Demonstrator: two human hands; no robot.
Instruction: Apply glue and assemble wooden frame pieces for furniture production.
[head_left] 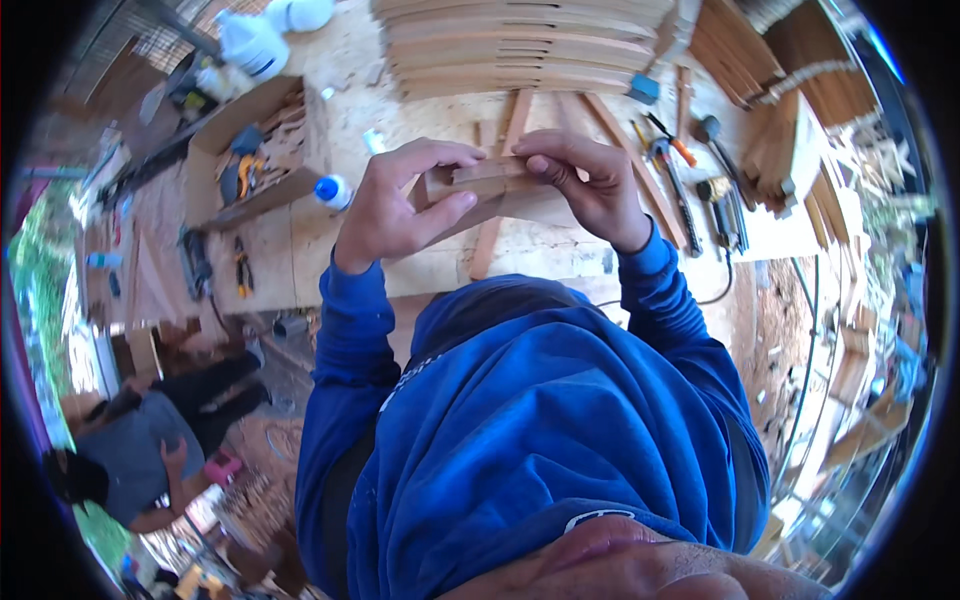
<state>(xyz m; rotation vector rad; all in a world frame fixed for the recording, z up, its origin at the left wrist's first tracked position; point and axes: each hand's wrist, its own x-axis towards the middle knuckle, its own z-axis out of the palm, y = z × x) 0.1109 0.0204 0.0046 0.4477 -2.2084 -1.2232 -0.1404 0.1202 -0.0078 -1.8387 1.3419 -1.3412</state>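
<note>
Above the workbench I hold a pale wooden piece in front of my body. My left hand is closed around its left end, thumb on the near side and fingers on the far side. At the other end, my right hand pinches the piece between thumb and fingers. A narrow slot or step shows along its upper edge; I cannot tell which. Loose wooden strips lie on the bench under and beyond my hands. A white bottle with a blue cap is close to my left wrist.
Stacked wooden slats fill the far side. A cardboard box with wood scraps and a tool stands left, pliers nearer me. At right are a hand tool, a corded power tool and boards. Another person is at lower left.
</note>
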